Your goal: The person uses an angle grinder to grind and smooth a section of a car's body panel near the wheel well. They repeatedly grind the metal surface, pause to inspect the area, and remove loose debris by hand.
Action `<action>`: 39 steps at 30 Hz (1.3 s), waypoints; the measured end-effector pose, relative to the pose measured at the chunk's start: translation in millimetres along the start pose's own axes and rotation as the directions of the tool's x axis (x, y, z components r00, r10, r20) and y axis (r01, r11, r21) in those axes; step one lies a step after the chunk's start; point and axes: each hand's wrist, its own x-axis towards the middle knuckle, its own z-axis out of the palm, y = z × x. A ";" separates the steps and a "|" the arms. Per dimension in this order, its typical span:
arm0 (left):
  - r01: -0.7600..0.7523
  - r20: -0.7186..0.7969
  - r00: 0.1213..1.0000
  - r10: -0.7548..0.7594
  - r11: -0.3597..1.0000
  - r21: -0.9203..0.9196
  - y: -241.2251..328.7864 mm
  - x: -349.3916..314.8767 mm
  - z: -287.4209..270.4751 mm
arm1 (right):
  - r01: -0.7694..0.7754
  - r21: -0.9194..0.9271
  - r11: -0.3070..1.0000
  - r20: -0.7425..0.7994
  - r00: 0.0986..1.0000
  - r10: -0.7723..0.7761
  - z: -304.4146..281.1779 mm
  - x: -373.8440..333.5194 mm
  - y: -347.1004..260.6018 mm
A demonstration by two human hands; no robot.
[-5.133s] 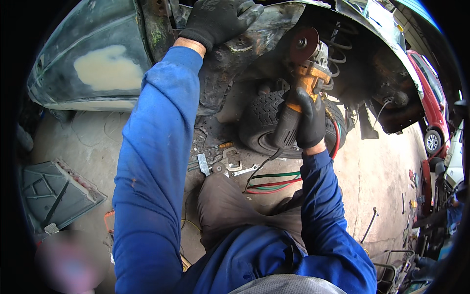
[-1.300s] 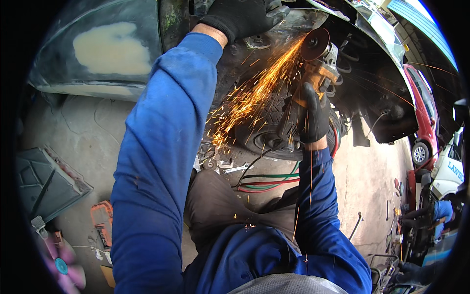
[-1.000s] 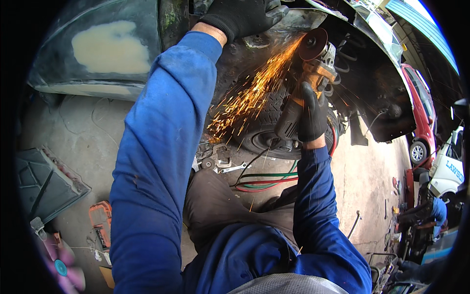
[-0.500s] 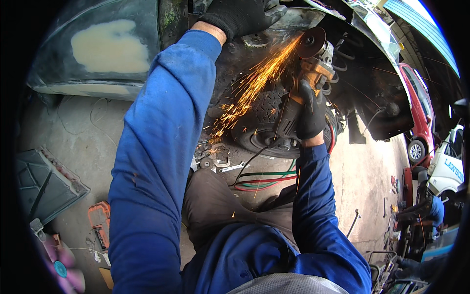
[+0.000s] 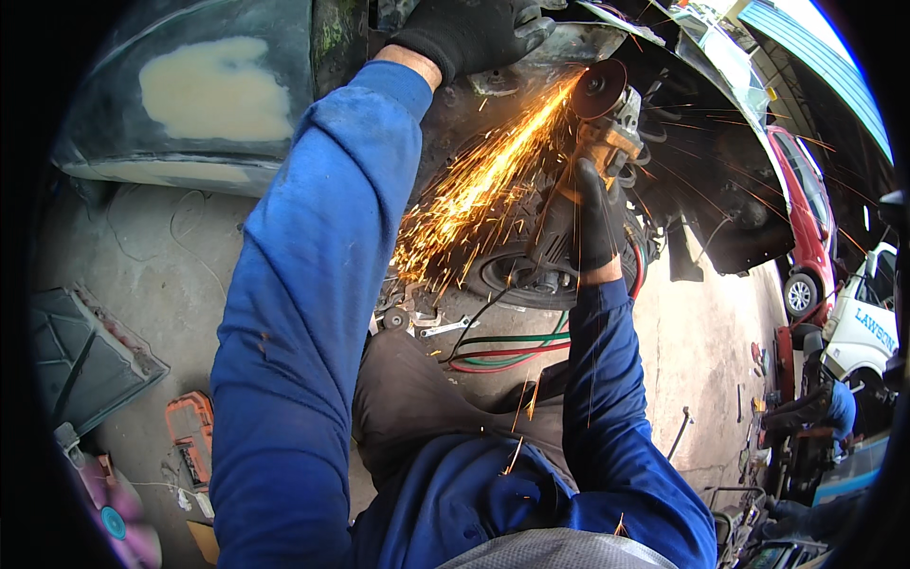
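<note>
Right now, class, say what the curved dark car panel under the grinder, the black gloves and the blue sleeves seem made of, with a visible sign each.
Curved dark car panel: probably steel, since orange sparks fly where the grinder's disc meets it.
Black gloves, left hand and right hand: apparently knitted fabric, matte.
Blue sleeves: woven cloth, creased and matte.
</note>
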 end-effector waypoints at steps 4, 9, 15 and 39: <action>0.022 0.035 0.999 -0.023 1.000 0.015 1.1 0.3 -2.3 | 0.072 -0.019 0.997 -0.040 0.997 -0.072 -0.5 -2.1 1.5; 0.051 0.057 0.997 -0.050 0.999 -0.010 2.0 0.4 -3.5 | -0.271 0.227 0.935 0.039 0.962 0.270 -4.4 1.5 3.6; 0.006 0.077 0.997 -0.002 0.998 -0.062 0.9 1.7 -5.6 | -0.015 0.138 0.990 0.002 1.000 0.015 -0.6 -1.2 -5.0; -0.008 -0.008 1.000 0.007 0.994 -0.107 -3.3 -0.2 -3.3 | -0.205 0.232 0.951 0.017 0.978 0.207 11.3 -26.1 7.6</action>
